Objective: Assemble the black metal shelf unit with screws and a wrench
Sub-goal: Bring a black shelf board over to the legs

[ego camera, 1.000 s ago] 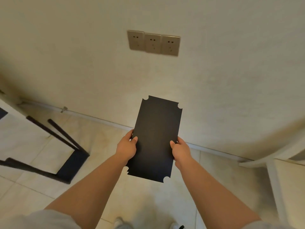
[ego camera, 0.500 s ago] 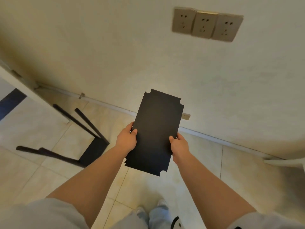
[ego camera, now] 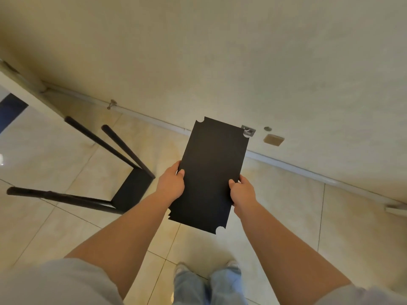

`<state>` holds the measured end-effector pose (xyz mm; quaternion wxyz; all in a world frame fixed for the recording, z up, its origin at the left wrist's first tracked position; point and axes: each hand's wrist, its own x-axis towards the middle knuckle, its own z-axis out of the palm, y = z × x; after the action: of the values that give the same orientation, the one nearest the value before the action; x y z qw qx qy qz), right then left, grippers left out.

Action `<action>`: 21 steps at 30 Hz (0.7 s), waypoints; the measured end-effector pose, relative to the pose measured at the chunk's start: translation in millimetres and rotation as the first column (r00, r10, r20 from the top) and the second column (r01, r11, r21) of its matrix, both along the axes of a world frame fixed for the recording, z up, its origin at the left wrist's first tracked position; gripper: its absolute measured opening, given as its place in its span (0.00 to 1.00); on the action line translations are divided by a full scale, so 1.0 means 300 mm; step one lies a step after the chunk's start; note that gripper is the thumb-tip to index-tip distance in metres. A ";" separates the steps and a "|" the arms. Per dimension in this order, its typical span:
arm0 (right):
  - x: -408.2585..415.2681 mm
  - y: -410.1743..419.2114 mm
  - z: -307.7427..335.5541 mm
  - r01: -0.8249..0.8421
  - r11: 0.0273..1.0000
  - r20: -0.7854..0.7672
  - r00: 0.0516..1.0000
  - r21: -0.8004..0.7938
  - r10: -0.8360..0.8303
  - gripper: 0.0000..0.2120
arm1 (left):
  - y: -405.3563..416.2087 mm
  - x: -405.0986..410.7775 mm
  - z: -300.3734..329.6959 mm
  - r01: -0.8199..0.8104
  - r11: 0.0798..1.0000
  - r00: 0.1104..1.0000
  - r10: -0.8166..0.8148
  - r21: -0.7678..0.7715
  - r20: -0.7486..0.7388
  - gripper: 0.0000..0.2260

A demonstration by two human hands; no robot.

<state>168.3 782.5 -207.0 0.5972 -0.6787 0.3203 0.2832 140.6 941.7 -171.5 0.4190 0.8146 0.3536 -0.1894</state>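
Both hands, left hand (ego camera: 170, 186) and right hand (ego camera: 243, 192), still grip the black shelf panel (ego camera: 211, 172) by its long edges; the wall sockets have left view, the shelf frame (ego camera: 123, 190) looms nearer

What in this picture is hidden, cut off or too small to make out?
- Head view: the black panel hides its underside, both hands' fingers and part of a small wall fitting.
- Left hand, right hand: only thumbs and backs show.
- Screws, wrench: none in view.
- Frame on the floor: joints too dark to read.

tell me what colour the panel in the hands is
Plain matte black, no pattern; the shelf panel shows clearly in the head view.
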 end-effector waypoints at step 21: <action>0.074 0.307 -1.295 -0.157 0.985 -0.150 0.978 -0.078 0.144 0.21 | 0.278 0.003 -1.319 -0.168 0.986 0.977 0.169 0.023 -0.132 0.20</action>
<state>190.5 874.7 -595.4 0.5185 -0.7047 0.3227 0.3611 141.7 1025.1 -567.0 0.4041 0.7696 0.4498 -0.2054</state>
